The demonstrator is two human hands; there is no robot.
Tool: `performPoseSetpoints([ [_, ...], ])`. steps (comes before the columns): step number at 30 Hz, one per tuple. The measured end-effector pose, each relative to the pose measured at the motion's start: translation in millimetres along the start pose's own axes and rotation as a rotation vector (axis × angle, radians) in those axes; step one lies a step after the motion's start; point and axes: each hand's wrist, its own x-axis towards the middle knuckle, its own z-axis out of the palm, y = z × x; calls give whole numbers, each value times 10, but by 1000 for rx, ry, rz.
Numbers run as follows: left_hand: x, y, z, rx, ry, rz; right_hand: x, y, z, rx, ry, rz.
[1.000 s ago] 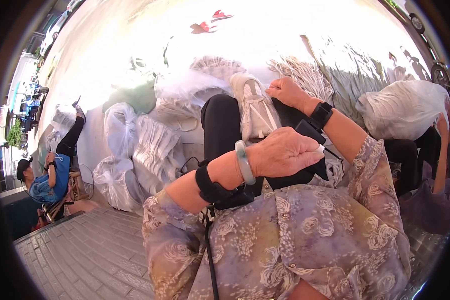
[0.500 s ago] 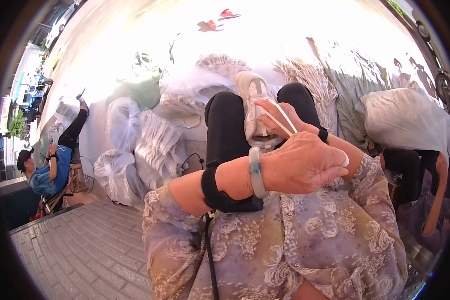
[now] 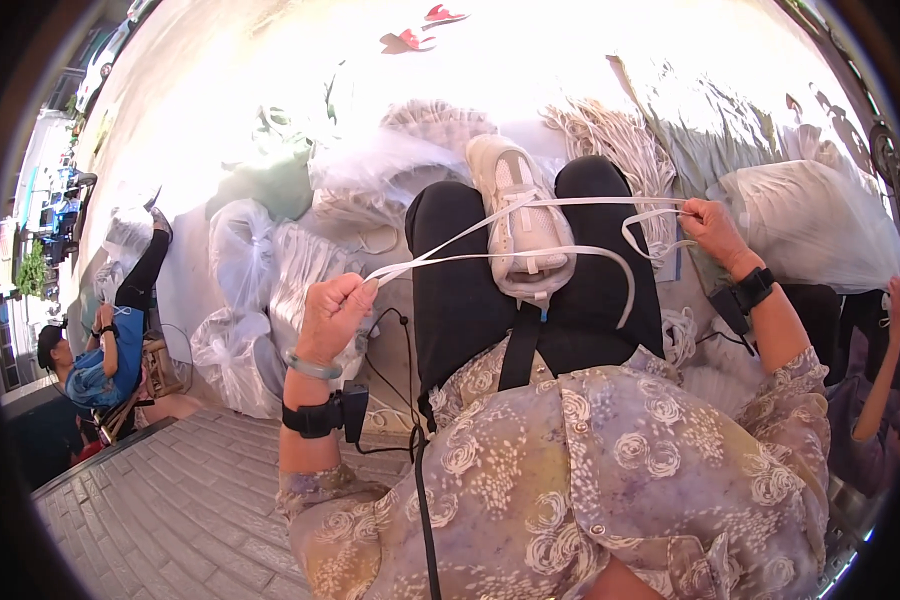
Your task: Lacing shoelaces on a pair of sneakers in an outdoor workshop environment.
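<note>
A whitish sneaker [image 3: 532,228] rests between my black-trousered knees, its toe pointing away from me. White shoelace [image 3: 620,201] strands stretch across its upper to both sides. Out to the left, my left hand [image 3: 335,312] is closed on the lace, where two strands come together at its fingers. My right hand [image 3: 715,235], beyond my right knee, pinches another stretch of lace at the fingertips, with a slack loop dangling beneath it. A loose lace end curls down over my right thigh.
Clear plastic bags [image 3: 240,250] of pale items lie left of my knees, beside a green bag [image 3: 270,178]. A bundle of cream laces [image 3: 620,140] lies beyond my right knee, near a large plastic bag [image 3: 810,220]. Co-workers sit at both sides; a black cable [image 3: 410,370] hangs by my left thigh.
My hands, close together over the shoe and my lap before, have moved wide apart, left and right. The laces now stretch between them across the sneaker.
</note>
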Motion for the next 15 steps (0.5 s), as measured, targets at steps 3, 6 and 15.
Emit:
performPoseSetpoints([
  [3, -20, -737, -173, 663, 119, -153, -24, 108, 11, -80, -92, 72],
  [6, -15, -938, -129, 802, 139, -240, -46, -18, 2, -126, -243, 93],
  [15, 627, 42, 922, 542, 298, 573, 342, -1120, 600, -68, 273, -544],
])
